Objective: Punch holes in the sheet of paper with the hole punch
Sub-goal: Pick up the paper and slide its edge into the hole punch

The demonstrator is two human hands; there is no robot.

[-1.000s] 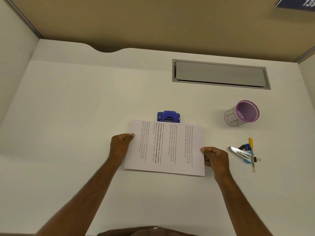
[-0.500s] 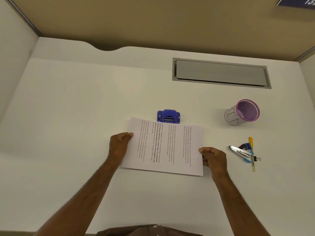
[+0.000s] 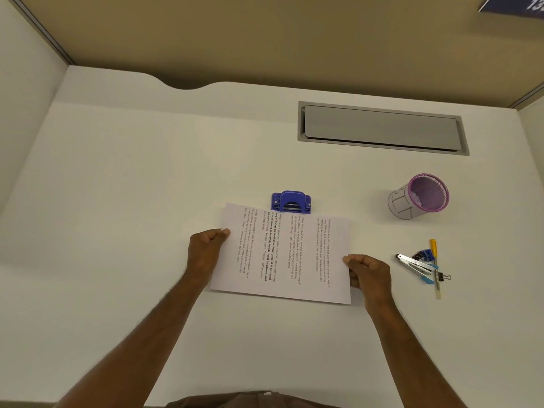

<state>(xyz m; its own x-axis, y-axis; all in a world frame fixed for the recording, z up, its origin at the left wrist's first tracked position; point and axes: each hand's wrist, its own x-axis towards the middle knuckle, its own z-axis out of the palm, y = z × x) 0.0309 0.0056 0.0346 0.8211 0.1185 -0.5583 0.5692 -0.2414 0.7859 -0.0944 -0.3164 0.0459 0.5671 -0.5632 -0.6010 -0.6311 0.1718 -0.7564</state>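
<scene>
Left hand (image 3: 206, 250) pinching the left edge of a sheet of paper (image 3: 284, 254), thumb on top, fingers curled beneath. Right hand (image 3: 369, 275) pinching the opposite, right edge the same way, thumb tip on the printed face, remaining fingers folded under. Both forearms bare, reaching in from the bottom of the frame.

Sheet white, rectangular, held wider than deep, turned slightly so its right side sits lower in the view. Printed with several short blocks of small dark text running sideways, one block near the middle in bold. Near edge straight and uncreased; cannot tell whether the page rests flat on the desk (image 3: 147, 187) or is lifted a little. No holes visible along any edge.

Far edge of the sheet meeting a blue hole punch (image 3: 290, 201), covering the front of its base; cannot tell whether the paper is inside the slot. Punch small, with an arched lever and two silver rivets at its sides, roughly opposite the middle of the sheet's far edge.

To the right of the sheet, well apart, a purple mesh pen cup (image 3: 419, 196) lying tilted, open mouth facing the camera. Nearer than the cup, just right of the right hand, a small cluster: silver staple remover (image 3: 413, 262), black binder clip (image 3: 443, 277), yellow-handled tool (image 3: 433, 245). Beyond the punch, to the right, a grey cable hatch (image 3: 381, 129) set into the white desk.
</scene>
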